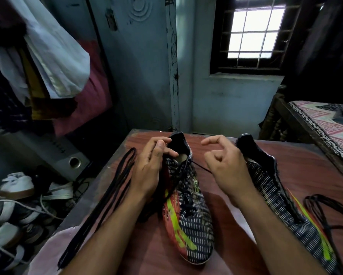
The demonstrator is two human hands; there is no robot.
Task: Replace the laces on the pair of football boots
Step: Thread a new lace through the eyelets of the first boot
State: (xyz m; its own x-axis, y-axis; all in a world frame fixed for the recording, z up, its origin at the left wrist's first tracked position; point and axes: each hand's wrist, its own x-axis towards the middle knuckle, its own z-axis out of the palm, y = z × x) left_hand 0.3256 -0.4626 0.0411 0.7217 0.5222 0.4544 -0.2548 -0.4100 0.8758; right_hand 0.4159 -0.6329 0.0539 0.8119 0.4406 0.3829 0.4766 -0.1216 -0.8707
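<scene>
Two black-and-white patterned football boots with red and yellow-green sides lie on the brown table (222, 215), toes towards me. The middle boot (192, 215) carries a black lace (187, 203) through its eyelets. My left hand (148, 169) grips this boot at its collar, fingers curled over the opening. My right hand (226, 165) has curled fingers and pinches the lace's free end (202, 167), which runs taut from the top eyelet. The other boot (273, 187), to the right, shows no lace across its opening and is partly hidden by my right wrist.
A loose black lace (107, 197) lies along the table's left edge, another (325, 211) at the right beside the second boot. Shoes (16, 185) and a speaker (71, 161) crowd the floor on the left. A bed (329, 124) stands to the right.
</scene>
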